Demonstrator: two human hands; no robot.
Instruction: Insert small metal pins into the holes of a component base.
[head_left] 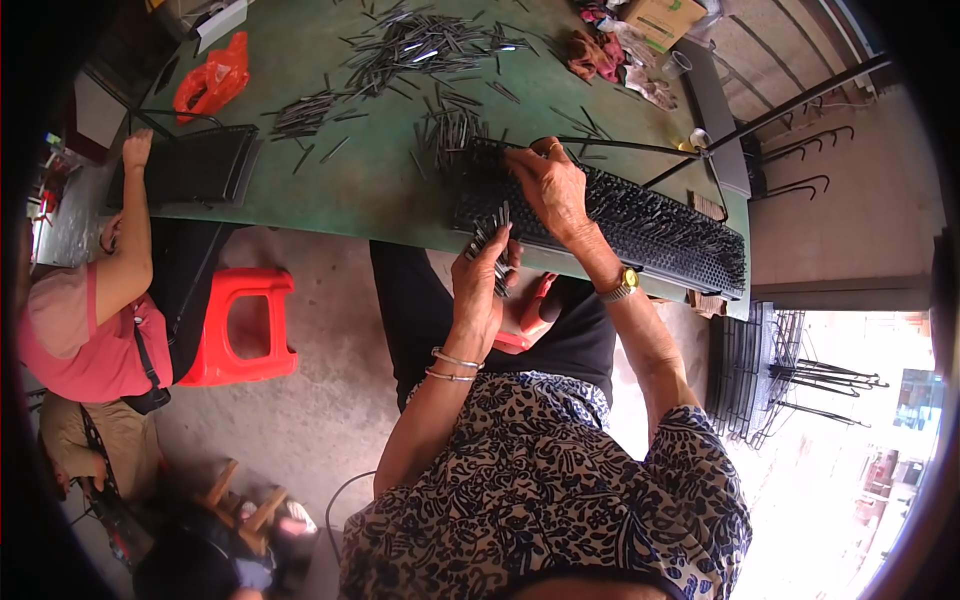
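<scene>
Several thin, dark-grey, stick-shaped pieces (487, 228), probably light, stiff and slick, look best pinched singly near one end. They sit bunched beside the near edge of the long black perforated tray (625, 256), the left hand (478, 275) clamping its fingers around them. Over the tray's left end, the right hand (553, 190) bends its fingers; whether they grip anything I cannot tell.
</scene>
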